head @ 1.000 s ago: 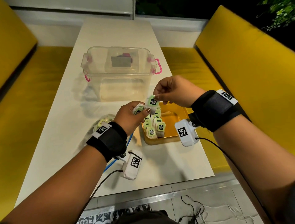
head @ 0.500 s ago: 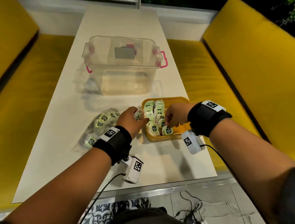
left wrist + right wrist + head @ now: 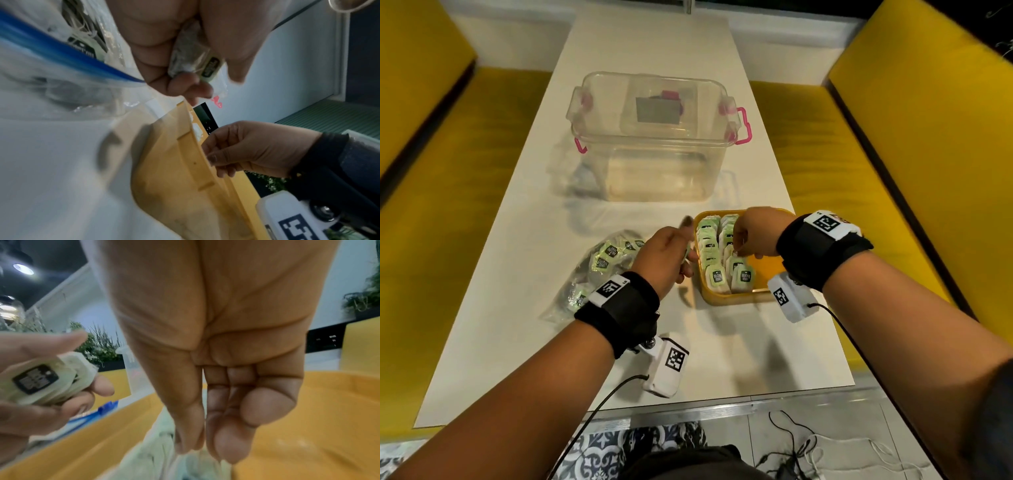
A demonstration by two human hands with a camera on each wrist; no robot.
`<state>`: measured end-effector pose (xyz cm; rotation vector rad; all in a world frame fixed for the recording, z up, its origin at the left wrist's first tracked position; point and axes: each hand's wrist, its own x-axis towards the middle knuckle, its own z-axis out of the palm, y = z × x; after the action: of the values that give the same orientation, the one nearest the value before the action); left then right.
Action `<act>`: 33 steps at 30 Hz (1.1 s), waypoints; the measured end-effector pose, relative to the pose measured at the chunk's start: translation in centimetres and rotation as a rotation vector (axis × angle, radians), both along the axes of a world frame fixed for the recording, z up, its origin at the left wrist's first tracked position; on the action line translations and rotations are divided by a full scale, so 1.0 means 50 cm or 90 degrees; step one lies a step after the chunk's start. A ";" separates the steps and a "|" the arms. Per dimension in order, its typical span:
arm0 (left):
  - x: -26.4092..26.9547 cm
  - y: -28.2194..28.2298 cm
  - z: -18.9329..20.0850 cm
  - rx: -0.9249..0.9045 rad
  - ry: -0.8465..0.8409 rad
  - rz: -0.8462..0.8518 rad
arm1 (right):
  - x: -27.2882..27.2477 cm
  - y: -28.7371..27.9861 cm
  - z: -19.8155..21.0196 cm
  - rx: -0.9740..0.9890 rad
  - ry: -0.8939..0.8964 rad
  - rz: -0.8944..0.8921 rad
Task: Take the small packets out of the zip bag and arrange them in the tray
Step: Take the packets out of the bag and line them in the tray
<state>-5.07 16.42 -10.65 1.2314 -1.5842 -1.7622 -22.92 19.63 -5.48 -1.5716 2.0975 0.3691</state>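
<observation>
A yellow tray point(image 3: 736, 298) sits at the table's near right with several green-labelled packets point(image 3: 714, 277) standing in two rows. My right hand point(image 3: 738, 251) is over the right row, thumb and fingers pinched together on the top of a packet point(image 3: 197, 467) in the tray point(image 3: 308, 418). My left hand point(image 3: 685, 255) hovers just left of the tray and grips a small bunch of packets point(image 3: 197, 65) point(image 3: 41, 379). The clear zip bag point(image 3: 599, 270) with its blue seal point(image 3: 61, 53) lies left of that hand, with more packets inside.
A clear lidded storage box point(image 3: 654, 137) with pink latches stands behind the tray, mid-table. Yellow benches point(image 3: 893, 171) run along both sides of the white table point(image 3: 517, 308). The table's near edge is close to my wrists; cables lie on the floor.
My right hand took a packet from the left hand above the tray and came down into the right row with it. The left hand stayed beside the tray with its packets.
</observation>
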 end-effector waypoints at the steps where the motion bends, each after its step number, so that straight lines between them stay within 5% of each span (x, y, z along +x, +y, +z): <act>1: 0.001 0.000 0.012 0.066 0.052 0.004 | 0.001 -0.001 0.012 -0.056 -0.016 -0.001; 7: 0.008 -0.003 0.053 0.275 0.248 0.029 | 0.050 0.010 0.097 -0.300 -0.294 0.004; 11: 0.002 -0.006 0.073 0.253 0.267 0.001 | 0.084 0.011 0.103 -0.310 -0.283 0.049; 33: 0.019 -0.011 0.087 0.204 0.214 0.071 | 0.104 0.031 0.121 -0.420 -0.351 -0.075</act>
<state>-4.15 15.87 -6.29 1.0626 -1.0550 -2.0759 -17.72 21.16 0.58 -1.6129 1.9270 -0.7914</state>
